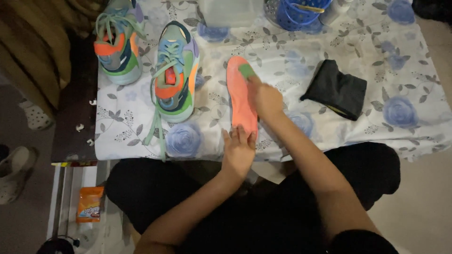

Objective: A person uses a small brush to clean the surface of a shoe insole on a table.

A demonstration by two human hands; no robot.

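On a desk (414, 127) covered in a blue rose-print cloth, 2 multicoloured sneakers (117, 42) (175, 75) stand at the left, laces loose, the nearer one without a visible insole. Beside them an orange insole (240, 101) lies flat near the front edge, toe end pointing away from the seated person. The left hand (238, 153) rests on the insole's heel end, fingers together and flat, pinning it to the cloth. The right hand (264, 99) is curled around a small green pad (246, 70), pressing it against the insole's upper half; how tightly the fingers close cannot be told. The insole looks thin, light and bendy, likely foam, so it would probably slide or buckle unless held down; the heel, wider and firmer, seems the sound place to grip, with fingers spread flat rather than pinching an edge. Further right a folded black cloth (336, 89) lies well apart. Behind sit a clear tub (230, 11) and a blue basket (301, 13).
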